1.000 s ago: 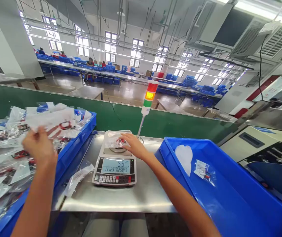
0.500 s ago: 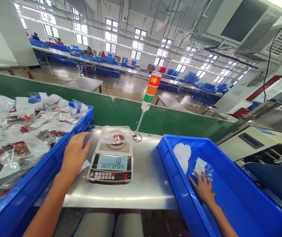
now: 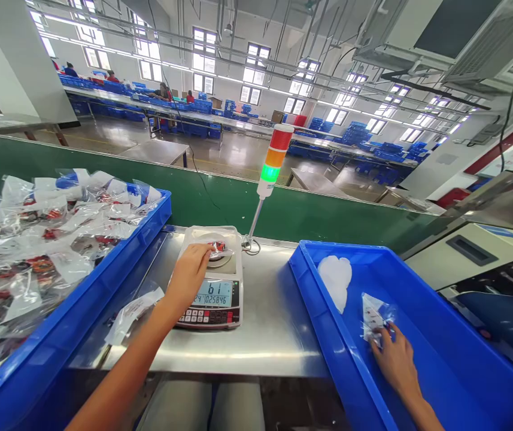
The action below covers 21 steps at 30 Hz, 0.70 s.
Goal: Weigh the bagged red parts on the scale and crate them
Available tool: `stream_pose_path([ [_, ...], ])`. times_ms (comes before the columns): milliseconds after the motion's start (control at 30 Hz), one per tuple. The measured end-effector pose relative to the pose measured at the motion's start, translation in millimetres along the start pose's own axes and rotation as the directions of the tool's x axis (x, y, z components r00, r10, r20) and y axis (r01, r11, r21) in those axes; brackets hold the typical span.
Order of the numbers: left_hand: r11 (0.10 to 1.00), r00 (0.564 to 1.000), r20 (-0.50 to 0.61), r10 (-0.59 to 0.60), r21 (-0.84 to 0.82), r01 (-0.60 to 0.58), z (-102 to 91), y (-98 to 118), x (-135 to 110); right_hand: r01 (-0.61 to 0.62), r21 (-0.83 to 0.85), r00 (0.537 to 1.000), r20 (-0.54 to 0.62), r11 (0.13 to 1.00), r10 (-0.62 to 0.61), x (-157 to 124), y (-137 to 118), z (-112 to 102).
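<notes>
Left hand [image 3: 188, 278] has moved in from beside the scale [image 3: 209, 311] & now reaches onto its pan [image 3: 222, 261], fingers [image 3: 205, 251] close together, tips on 1 poly bag w/ red contents [image 3: 217, 246]; can't tell if they're gripping. Display [image 3: 206, 293] reads 61, rest partly hidden by the hand from where I sit.

Right of scale: 1 blue bin [image 3: 316, 317] w/ right hand [image 3: 395, 362] inside, fingers [image 3: 384, 347] curled against 1 small poly bag [image 3: 373, 317]; grip unclear. 1 crumpled white sheet [image 3: 334, 281] lies just left of that bag.

Left of scale: 2nd blue bin [image 3: 103, 305], heaped w/ poly bags [image 3: 36, 239], too many to count. 1 loose bag [image 3: 133, 314] lies on steel bench [image 3: 274, 347] right beside left forearm.

Behind scale: 1 stack light [image 3: 274, 155], green lit, & green panel [image 3: 193, 191] blocking the back. Bare steel between scale & right bin leaves open room; bench front edge runs close below.
</notes>
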<state>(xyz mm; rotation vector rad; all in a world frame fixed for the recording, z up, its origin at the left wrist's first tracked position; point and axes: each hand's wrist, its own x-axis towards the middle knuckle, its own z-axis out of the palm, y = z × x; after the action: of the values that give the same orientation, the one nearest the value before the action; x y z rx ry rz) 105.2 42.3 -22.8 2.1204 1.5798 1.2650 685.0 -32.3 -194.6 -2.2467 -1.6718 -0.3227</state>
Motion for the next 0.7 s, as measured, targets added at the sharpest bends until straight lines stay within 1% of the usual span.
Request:
stream_pose_path([
  [133,0.995,0.997,-0.013,0.08,0.057,-0.079,8.7,-6.1,1.0,-0.054,0.013,0.993,0.108,0.998,0.053,1.0,-3.8,-11.8],
  [200,0.991,0.994,0.005,0.108,0.082,-0.108,14.7,-10.8,1.8,-0.089,0.011,0.987,0.136,0.996,0.086,-0.3,-5.5,-20.2],
  [300,0.988,0.992,0.054,0.116,0.093,-0.121,24.7,-18.3,3.5,-0.167,0.048,0.975,0.159,0.985,0.157,-6.1,-7.6,-32.2],
  [400,0.992,0.992,0.052,0.113,0.043,-0.116,33.6,-22.1,6.0,-0.226,0.092,0.967,0.143,0.97,0.212,-10.9,-10.6,-48.9],
  [467,0.994,0.993,0.025,0.113,-0.005,-0.112,38.3,-21.7,8.9,-0.267,0.151,0.964,0.055,0.952,0.262,-8.2,-17.9,-68.2],
  [533,0.993,0.994,-0.002,0.108,-0.054,-0.108,41.5,-20.0,13.5,-0.301,0.262,0.94,-0.08,0.917,0.332,1.3,-36.0,-95.1],
  [567,0.992,0.995,-0.022,0.097,-0.079,-0.099,42.2,-19.3,16.7,-0.29,0.335,0.925,-0.142,0.896,0.353,8.1,-50.9,-110.1],
  [600,0.991,0.996,-0.054,0.075,-0.106,-0.081,42.2,-19.1,20.6,-0.252,0.409,0.917,-0.19,0.877,0.352,15.9,-70.2,-125.1],
  [633,0.989,0.994,-0.101,0.038,-0.135,-0.052,41.1,-19.7,25.3,-0.188,0.479,0.919,-0.222,0.858,0.325,24.2,-94.0,-139.2],
  [667,0.986,0.987,-0.162,-0.015,-0.167,-0.013,38.8,-21.4,30.5,-0.106,0.537,0.931,-0.242,0.837,0.272,32.9,-121.9,-151.3],
  [700,0.978,0.97,-0.231,-0.081,-0.204,0.033,35.1,-24.1,36.3,-0.012,0.581,0.948,-0.253,0.814,0.194,41.6,-153.1,-160.8],
])
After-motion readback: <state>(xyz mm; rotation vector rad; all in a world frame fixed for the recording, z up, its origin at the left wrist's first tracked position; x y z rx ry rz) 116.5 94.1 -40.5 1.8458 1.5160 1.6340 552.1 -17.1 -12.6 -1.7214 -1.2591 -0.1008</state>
